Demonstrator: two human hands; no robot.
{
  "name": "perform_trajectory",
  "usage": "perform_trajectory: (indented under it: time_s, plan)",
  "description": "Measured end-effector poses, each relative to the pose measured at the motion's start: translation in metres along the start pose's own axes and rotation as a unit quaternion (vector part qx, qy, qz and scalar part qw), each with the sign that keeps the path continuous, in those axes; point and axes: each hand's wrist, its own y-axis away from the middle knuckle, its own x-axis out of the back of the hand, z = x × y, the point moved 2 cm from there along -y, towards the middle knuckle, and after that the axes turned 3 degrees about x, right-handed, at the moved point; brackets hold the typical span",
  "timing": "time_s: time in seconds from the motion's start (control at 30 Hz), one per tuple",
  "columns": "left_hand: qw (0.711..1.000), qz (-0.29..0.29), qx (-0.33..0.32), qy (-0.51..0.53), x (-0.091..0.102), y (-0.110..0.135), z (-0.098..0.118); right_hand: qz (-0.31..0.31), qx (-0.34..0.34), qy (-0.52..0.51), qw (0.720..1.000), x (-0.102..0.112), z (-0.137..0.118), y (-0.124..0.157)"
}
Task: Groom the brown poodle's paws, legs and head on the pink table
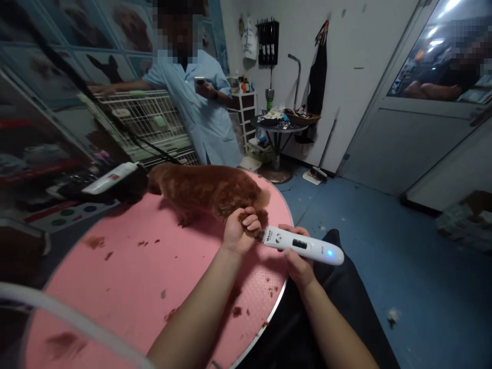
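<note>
the left hand (237,231) clasped the dog's paw (261,230) and the right hand (299,260), wrapped round the white clipper (305,245), held its blade there; a firm hold and light strokes seemed wisest

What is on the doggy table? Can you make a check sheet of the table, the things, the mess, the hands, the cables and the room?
Surface: round pink grooming table, speckled with fur.
Job's things: brown dog standing on it; white trimmer, blue light on, tip at the paw.
Clutter: fur clumps; second clipper lying beside the dog.
Hands: left hand grips the paw; right hand holds the trimmer.
Cables: black cord running to the second clipper.
Surroundings: wire cage, person in a blue top, blue floor.
</note>
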Motion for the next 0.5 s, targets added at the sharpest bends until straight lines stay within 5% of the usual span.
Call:
perform_trajectory:
  time_s: [0.33,0.5]
  plan:
    - [0.999,0.014,-0.031,-0.029,-0.004,0.004,0.006,-0.031,-0.063,-0.062,0.996,-0.009,0.004,-0.007]
    - [0.997,0.022,-0.048,-0.049,-0.006,0.005,0.008,0.063,-0.200,-0.162,0.964,-0.019,0.012,-0.012]
